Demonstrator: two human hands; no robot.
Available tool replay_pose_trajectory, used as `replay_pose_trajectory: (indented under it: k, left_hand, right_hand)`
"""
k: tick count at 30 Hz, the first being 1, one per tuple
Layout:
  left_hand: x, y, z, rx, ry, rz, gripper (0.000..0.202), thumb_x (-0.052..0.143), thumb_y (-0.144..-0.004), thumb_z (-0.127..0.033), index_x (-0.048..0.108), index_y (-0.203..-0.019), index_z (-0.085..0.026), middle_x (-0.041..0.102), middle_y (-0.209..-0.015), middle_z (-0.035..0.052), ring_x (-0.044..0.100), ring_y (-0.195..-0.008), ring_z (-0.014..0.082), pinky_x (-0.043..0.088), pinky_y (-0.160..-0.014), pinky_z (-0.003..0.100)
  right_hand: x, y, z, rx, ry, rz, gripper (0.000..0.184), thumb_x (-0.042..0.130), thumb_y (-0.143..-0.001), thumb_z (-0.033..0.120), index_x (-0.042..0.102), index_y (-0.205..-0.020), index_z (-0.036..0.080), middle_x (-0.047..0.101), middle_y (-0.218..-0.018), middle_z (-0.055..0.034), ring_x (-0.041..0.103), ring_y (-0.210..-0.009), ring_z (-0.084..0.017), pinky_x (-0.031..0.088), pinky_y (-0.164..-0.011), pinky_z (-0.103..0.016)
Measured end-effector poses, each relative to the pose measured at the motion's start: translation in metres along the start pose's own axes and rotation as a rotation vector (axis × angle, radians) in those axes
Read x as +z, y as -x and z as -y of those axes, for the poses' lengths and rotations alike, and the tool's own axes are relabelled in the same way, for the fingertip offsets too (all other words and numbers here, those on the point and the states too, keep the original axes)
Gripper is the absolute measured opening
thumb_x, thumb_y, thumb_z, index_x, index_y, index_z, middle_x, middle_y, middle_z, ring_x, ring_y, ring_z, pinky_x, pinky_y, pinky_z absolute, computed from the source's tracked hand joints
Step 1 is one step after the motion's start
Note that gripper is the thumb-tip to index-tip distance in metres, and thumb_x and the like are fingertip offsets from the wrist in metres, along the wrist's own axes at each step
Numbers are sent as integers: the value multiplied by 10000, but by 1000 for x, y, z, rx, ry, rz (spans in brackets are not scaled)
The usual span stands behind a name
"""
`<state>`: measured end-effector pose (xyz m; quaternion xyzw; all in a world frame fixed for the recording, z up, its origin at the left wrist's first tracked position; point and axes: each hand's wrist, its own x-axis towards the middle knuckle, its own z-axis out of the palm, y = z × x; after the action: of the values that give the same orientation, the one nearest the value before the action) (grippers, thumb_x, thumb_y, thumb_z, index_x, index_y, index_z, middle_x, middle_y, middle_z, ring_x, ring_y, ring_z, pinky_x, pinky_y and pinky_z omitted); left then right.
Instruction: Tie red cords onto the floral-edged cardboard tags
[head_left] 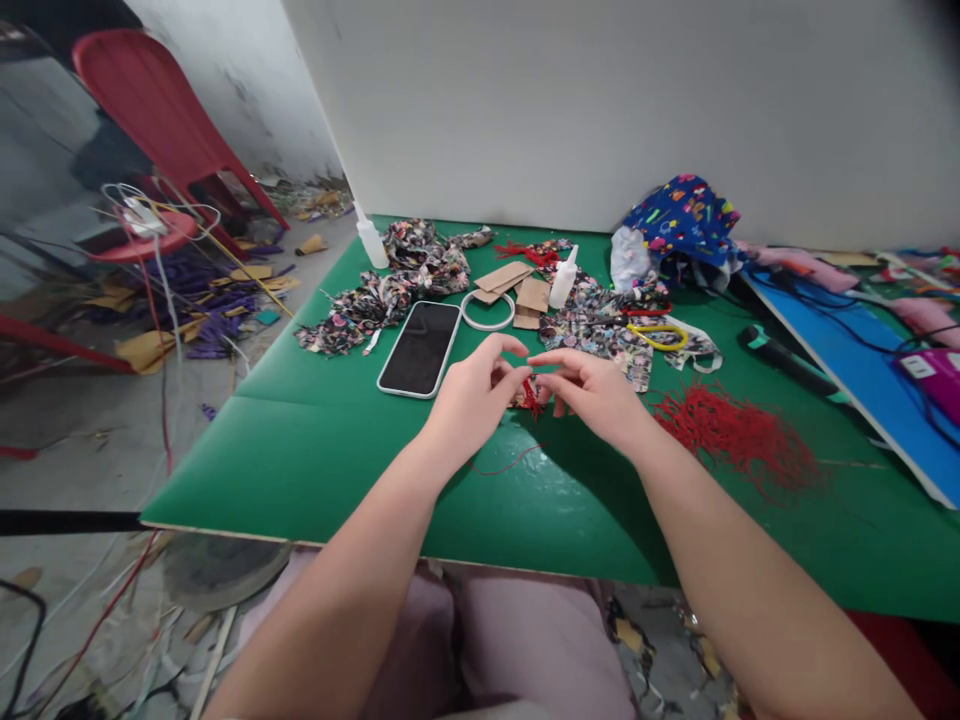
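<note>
My left hand (476, 395) and my right hand (592, 392) meet over the middle of the green table (315, 460). Between their fingertips they pinch a small red thread tassel (531, 398), held just above the table surface. A loose red thread (504, 466) trails on the table under my left wrist. To the right of my right hand lies a heap of red threads (731, 432).
A black phone (420, 348) lies left of my hands, with a white ring (487, 310), cardboard pieces (517, 285), two white glue bottles (371, 240), patterned fabric scraps (397, 280), blue patterned cloth (682, 215) and a yellow ring (656, 337) behind. A blue board (862, 370) is at right, a red chair (150, 100) at left.
</note>
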<state>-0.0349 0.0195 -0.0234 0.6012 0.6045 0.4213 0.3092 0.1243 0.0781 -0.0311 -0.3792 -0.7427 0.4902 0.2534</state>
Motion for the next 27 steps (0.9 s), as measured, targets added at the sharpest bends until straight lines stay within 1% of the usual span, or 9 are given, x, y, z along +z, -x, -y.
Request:
replay_pose_trajectory:
  k: [4,9,16,18,20,22,23,25,27]
  left_hand:
    - [2,3,-5,37,-26,15,179,513,-836,-301,497,-992,-214,593,-620,-52,559,-563,92,416,-580,210]
    - [3,3,-5,52,-56,-15,190,563,-805,-320,512,-948,-204,588,-595,-60,542,-534,83,402,-571,200]
    - [1,2,-2,78,-106,-40,172,590,-785,-326,533,-889,-201,562,-572,-68,494,-502,70,380,-536,193]
    - [0,2,-2,85,-83,-68,197,548,-812,-347,547,-941,-198,594,-658,-38,532,-572,82,402,-554,195]
    - [0,1,-2,101,7,-77,258,496,-840,-362,542,-1036,-200,636,-901,24,588,-755,110,448,-628,207]
    - [2,1,0,96,178,6,352,484,-845,-354,483,-1168,-216,578,-1149,73,595,-898,136,481,-706,230]
    - [4,1,0,78,275,84,429,507,-833,-340,425,-1239,-230,556,-1191,86,603,-899,139,492,-724,243]
    - [9,1,1,27,448,239,616,568,-795,-293,290,-1343,-252,583,-1119,84,628,-801,129,512,-716,263]
    - [14,2,2,-23,552,327,750,616,-758,-244,206,-1386,-257,607,-1000,59,639,-724,125,522,-691,273]
  right_hand:
    - [5,2,2,-18,-25,81,182,541,-800,299,651,-904,199,618,-649,14,523,-499,-87,446,-509,-228]
    - [7,2,4,22,-94,113,126,547,-784,265,635,-781,175,613,-637,15,518,-488,-72,442,-496,-210]
    - [6,3,5,17,-162,189,165,550,-808,324,586,-766,169,590,-610,27,536,-487,-61,443,-480,-183]
    - [5,3,5,27,-210,182,183,559,-807,348,584,-792,167,586,-594,27,541,-482,-65,450,-475,-184]
    - [4,3,6,36,-255,149,192,567,-805,357,583,-801,166,592,-582,27,542,-471,-65,445,-463,-181]
    - [3,3,6,38,-296,116,190,579,-799,359,578,-797,168,596,-565,30,543,-455,-66,438,-446,-178]
    - [3,3,6,37,-314,102,193,586,-794,362,577,-794,170,597,-559,33,542,-446,-67,436,-436,-177]
    - [4,3,6,37,-341,82,207,600,-781,376,582,-800,171,605,-579,30,538,-431,-67,434,-412,-180]
    - [5,4,6,39,-359,65,220,610,-769,388,591,-809,172,618,-629,25,526,-417,-62,436,-387,-183]
